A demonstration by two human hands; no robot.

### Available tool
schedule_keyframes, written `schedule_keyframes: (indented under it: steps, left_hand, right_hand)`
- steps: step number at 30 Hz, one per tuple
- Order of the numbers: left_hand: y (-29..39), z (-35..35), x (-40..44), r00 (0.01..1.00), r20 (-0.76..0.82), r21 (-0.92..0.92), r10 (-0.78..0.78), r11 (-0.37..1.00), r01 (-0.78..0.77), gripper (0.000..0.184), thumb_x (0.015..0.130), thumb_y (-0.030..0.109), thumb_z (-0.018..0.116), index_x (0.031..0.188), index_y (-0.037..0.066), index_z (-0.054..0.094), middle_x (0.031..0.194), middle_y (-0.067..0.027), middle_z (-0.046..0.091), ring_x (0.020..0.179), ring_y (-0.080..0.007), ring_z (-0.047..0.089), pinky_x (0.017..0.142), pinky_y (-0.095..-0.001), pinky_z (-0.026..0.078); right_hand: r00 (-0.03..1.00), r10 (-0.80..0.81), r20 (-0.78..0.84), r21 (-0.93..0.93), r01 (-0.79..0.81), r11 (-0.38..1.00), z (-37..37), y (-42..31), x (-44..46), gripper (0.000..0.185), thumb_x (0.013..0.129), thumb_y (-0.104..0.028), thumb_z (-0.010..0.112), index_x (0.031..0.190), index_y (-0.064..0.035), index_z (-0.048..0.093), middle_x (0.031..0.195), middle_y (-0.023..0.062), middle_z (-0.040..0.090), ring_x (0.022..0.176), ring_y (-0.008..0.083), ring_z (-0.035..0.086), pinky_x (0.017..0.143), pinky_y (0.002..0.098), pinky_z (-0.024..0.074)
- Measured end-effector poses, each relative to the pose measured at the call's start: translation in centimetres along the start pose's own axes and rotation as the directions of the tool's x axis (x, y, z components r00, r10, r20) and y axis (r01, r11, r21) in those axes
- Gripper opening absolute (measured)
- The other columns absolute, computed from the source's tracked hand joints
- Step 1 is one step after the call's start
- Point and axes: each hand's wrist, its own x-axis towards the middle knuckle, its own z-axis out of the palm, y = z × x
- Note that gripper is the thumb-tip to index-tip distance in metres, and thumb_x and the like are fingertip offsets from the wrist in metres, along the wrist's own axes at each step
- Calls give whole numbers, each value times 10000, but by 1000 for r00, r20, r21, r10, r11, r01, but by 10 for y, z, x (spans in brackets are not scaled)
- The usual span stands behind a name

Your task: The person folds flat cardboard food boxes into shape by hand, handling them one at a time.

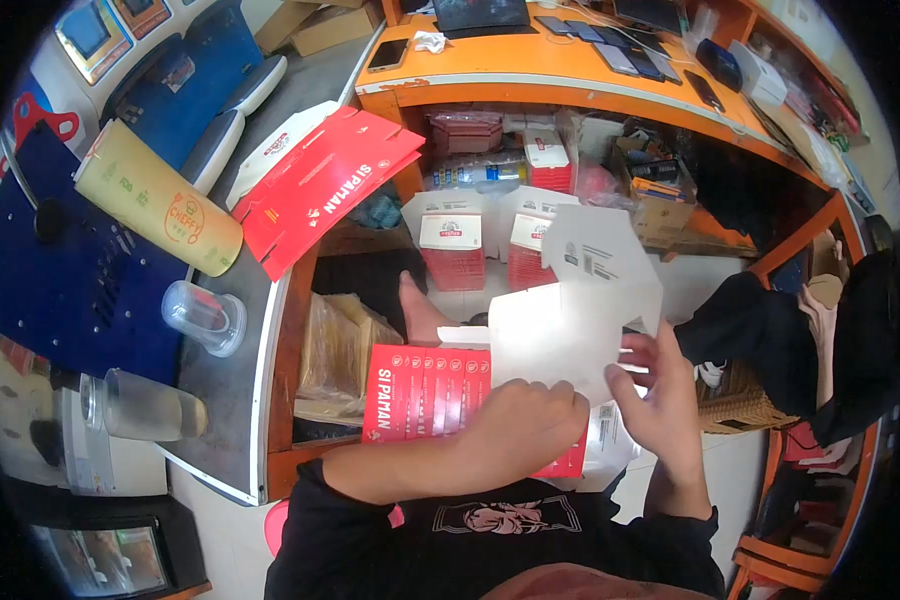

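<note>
A white and grey unfolded carton [545, 330] with printed flaps lies before me, its inner side facing up. My left hand [532, 425], fingers curled, presses on its lower edge; whether it grips the card is hidden. At the carton's right edge is my right hand [655, 395], its thumb and fingers apart. Below and to the left, red boxes [428, 390] stand in a row marked SIPAMAN. Part of a white printed piece [608, 440] shows between my hands.
Flat red cartons [330, 185] overhang the grey counter [232, 420] at left. Stacked small boxes [452, 250] stand on the floor ahead. Phones lie on the orange desk [510, 75]. Another person's hand [820, 320] is at right, near a wicker basket [750, 405].
</note>
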Motion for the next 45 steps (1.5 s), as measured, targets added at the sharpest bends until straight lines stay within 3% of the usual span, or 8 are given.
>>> schedule_keyframes:
  steps: [4, 17, 20, 24, 31, 37, 41, 45]
  left_hand:
    - [3, 1, 6, 997, 21, -3, -70, 998, 70, 109, 832, 106, 625, 875, 6, 634, 780, -115, 670, 688, -272, 727, 566, -373, 563]
    - [-56, -37, 12, 951, 202, -275, -234, 918, 284, 185, 946, 167, 643, 991, -10, 677, 889, -158, 725, 835, -292, 722, 705, -410, 581]
    - [-99, -30, 17, 913, 398, -640, -95, 684, 350, 220, 981, 171, 666, 1085, -21, 686, 909, -86, 724, 824, -156, 670, 760, -333, 554]
    - [-114, -8, 8, 953, 299, -782, 57, 588, 210, 262, 970, 107, 676, 1204, -11, 675, 1036, -81, 722, 947, -115, 647, 856, -308, 528]
    - [-76, 11, -16, 967, 219, -867, 130, 480, 132, 340, 972, 62, 612, 1310, 49, 641, 1150, -130, 715, 1080, -197, 656, 956, -350, 507]
    - [-64, 4, 0, 880, 456, -837, 131, 400, 374, 265, 998, 104, 610, 1231, -22, 612, 1041, -111, 672, 963, -143, 609, 861, -311, 494]
    - [-60, 52, -10, 950, 274, -961, 153, -2, 277, 302, 1024, 126, 602, 1285, -24, 572, 1093, -52, 656, 974, -98, 584, 859, -287, 491]
    - [-57, 44, -15, 951, 288, -957, 110, 79, 281, 403, 1008, 50, 604, 1392, -37, 519, 1340, -108, 610, 1244, -138, 533, 1068, -304, 425]
  right_hand:
    - [994, -8, -113, -158, -10, 987, 7, 1, -2, 788, 855, 10, 634, 1558, -4, 279, 879, 162, 721, 806, 258, 740, 690, 324, 581]
    - [980, 114, -161, 495, -20, 869, 12, 17, 15, 728, 952, 85, 596, 1569, -47, 231, 1028, 167, 722, 889, 171, 715, 742, 263, 578]
    - [901, -258, -349, 175, 333, 927, 29, 34, -5, 721, 952, 51, 626, 1552, -41, 235, 1026, 187, 722, 923, 198, 713, 739, 320, 586]
    - [698, -717, 6, -78, 715, 695, 24, 1, -9, 424, 792, -16, 779, 1206, -51, 690, 1048, 90, 716, 978, 299, 680, 917, 448, 522]
    - [782, -521, 341, -168, 596, 785, -10, -14, 1, 385, 727, -67, 805, 1081, -215, 776, 1376, 131, 557, 1174, 344, 580, 964, 412, 504]
    - [772, -525, 359, -310, 629, 713, -23, -18, 0, 274, 744, -83, 829, 1000, -114, 737, 1275, 162, 629, 1060, 318, 680, 801, 384, 580]
    - [829, -543, 138, -331, 555, 763, -13, -1, -13, 248, 796, -94, 829, 1028, -88, 741, 1162, 135, 685, 897, 273, 730, 648, 329, 599]
    - [797, -521, 306, -358, 604, 713, -11, -14, -9, 274, 769, -60, 806, 1036, -71, 745, 1196, 131, 673, 955, 277, 720, 711, 341, 614]
